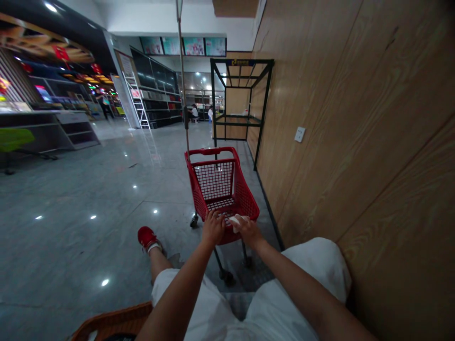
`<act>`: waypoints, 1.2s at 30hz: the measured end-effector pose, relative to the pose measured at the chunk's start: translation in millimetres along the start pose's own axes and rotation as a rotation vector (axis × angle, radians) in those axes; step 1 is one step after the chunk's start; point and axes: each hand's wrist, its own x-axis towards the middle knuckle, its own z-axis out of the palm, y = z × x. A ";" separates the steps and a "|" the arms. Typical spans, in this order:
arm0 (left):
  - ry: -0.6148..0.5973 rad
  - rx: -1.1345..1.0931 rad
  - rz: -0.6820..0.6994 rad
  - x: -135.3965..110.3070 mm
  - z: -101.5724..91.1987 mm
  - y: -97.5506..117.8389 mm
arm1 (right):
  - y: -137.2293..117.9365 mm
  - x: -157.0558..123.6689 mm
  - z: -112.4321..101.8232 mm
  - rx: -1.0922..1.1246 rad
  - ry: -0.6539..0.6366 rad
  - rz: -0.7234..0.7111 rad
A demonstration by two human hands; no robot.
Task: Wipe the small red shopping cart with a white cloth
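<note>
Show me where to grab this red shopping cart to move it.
Take the near top rim of the red shopping cart, coming from above on the near side, where the left hand and right hand rest. The rim is a thick, continuous edge, unlike the thin mesh walls.

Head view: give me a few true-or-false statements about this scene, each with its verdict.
The right hand rests on a white cloth at the red shopping cart. True.
The left hand grips a green bottle. False: it rests on the cart's near edge, with no bottle.
A white wall socket is set in the wood-panelled wall. True.
The stepladder stands inside the black metal frame. False: it stands far off to the left of the frame.
</note>
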 end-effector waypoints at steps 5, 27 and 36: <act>-0.008 -0.006 -0.004 2.7 -2.3 6.8 | 47.8 -8.0 -16.9 -0.048 0.016 0.145; -0.010 0.020 0.002 2.9 -5.5 11.1 | -38.7 28.9 -146.9 0.062 0.317 0.080; 0.033 0.035 0.007 0.5 4.9 7.2 | -33.4 37.1 -139.6 0.080 0.152 -0.134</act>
